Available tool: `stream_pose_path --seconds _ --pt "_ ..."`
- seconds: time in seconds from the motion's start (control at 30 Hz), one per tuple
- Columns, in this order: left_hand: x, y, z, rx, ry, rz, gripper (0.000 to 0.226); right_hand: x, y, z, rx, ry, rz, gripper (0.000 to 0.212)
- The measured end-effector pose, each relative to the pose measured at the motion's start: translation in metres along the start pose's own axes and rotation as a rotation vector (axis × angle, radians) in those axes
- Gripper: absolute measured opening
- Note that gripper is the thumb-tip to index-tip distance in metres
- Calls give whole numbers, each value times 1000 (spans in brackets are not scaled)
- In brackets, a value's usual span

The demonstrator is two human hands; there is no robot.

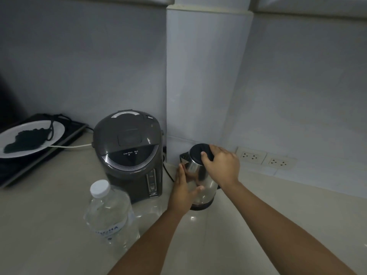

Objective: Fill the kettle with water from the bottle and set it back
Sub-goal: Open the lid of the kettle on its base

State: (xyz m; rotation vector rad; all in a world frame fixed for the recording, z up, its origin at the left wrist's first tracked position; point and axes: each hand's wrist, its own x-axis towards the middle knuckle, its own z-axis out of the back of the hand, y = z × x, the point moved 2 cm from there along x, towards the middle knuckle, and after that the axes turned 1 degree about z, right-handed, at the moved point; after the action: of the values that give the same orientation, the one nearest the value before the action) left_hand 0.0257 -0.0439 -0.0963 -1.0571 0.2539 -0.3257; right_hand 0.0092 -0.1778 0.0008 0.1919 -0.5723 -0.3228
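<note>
Flanking kettle [200,175]: hands, left [183,192], right [221,167].

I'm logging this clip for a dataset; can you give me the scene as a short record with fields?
kettle: steel kettle upright on the counter, black lid on
left hand: left hand flat against the kettle's side
right hand: right hand gripping the lid and top
bottle: water bottle capped, upright, untouched
nearby: grey hot-water dispenser, wall sockets

On the counter [49,225], the bottle [111,215] stands nearest, the water boiler [129,155] behind it, the kettle [200,175] to their right (against the wall corner), wall sockets [266,158] farther right.
</note>
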Motion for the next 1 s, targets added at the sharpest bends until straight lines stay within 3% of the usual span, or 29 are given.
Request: stream_pose_path --seconds 0.23,0.73,1.0 --pt "-1 3 0 3 6 5 116 5 -1 16 126 44 -42 40" --pt "2 5 -3 27 8 -4 112 14 -6 19 32 178 194 39" --pt "2 5 -2 50 9 -19 112 10 -9 19 -34 200 205 66"
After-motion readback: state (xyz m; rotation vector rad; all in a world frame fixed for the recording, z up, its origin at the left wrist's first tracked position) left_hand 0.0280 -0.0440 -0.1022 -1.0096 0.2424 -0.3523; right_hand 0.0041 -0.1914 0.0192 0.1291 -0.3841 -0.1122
